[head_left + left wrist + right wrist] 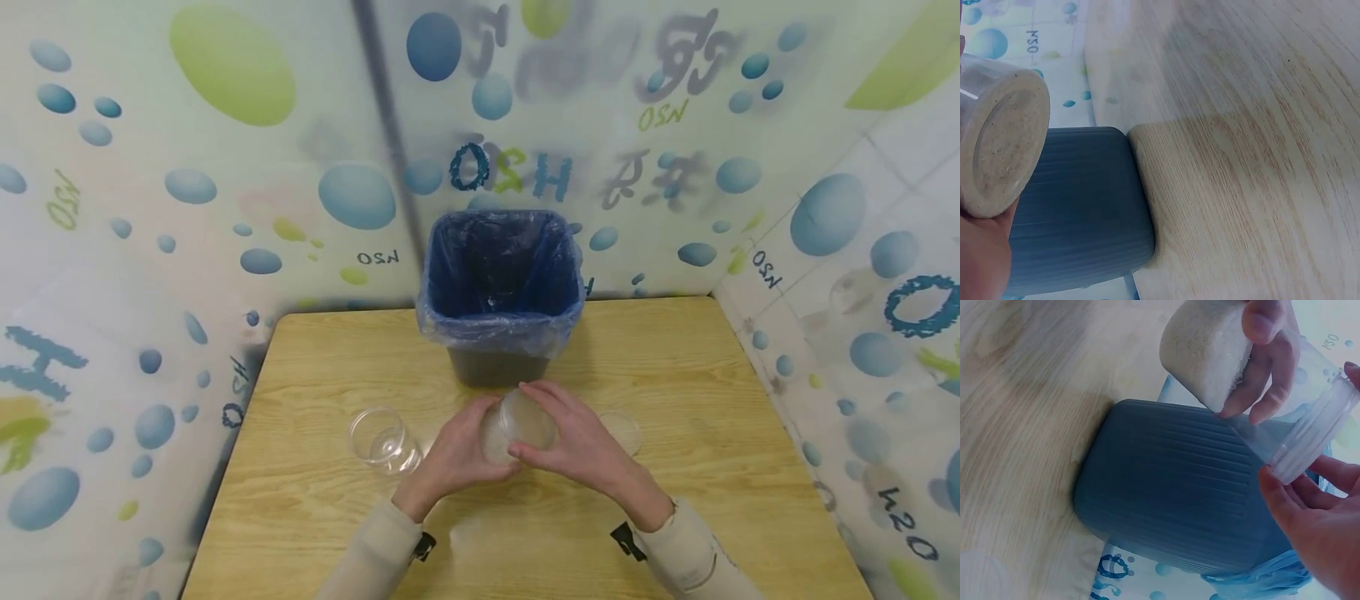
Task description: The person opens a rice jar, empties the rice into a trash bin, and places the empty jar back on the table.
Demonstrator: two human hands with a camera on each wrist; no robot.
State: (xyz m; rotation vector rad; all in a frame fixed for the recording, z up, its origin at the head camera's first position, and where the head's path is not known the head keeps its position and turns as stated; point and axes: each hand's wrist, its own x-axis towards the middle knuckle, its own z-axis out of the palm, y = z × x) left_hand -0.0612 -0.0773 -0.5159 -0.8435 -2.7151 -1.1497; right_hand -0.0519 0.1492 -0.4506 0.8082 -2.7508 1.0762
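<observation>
A clear plastic jar (1207, 347) with white, rice-like grains in its bottom part is held tilted over the table, between both hands. My left hand (457, 446) wraps round the jar's body, its fingers (1265, 378) curled across the clear wall. At the jar's top, my right hand (581, 442) grips the ribbed clear lid (1316, 431) by its rim, thumb and fingers on opposite sides. The lid sits at the jar's mouth. From the left wrist view, the jar's round base (1007, 144) faces the camera.
Behind the hands stands a dark bin (501, 367) lined with a blue plastic bag (498, 329), against the patterned wall. A second clear jar (386, 442) is left of my left hand. One clear round disc (624, 432) lies on the wooden table (697, 375), partly behind my right hand.
</observation>
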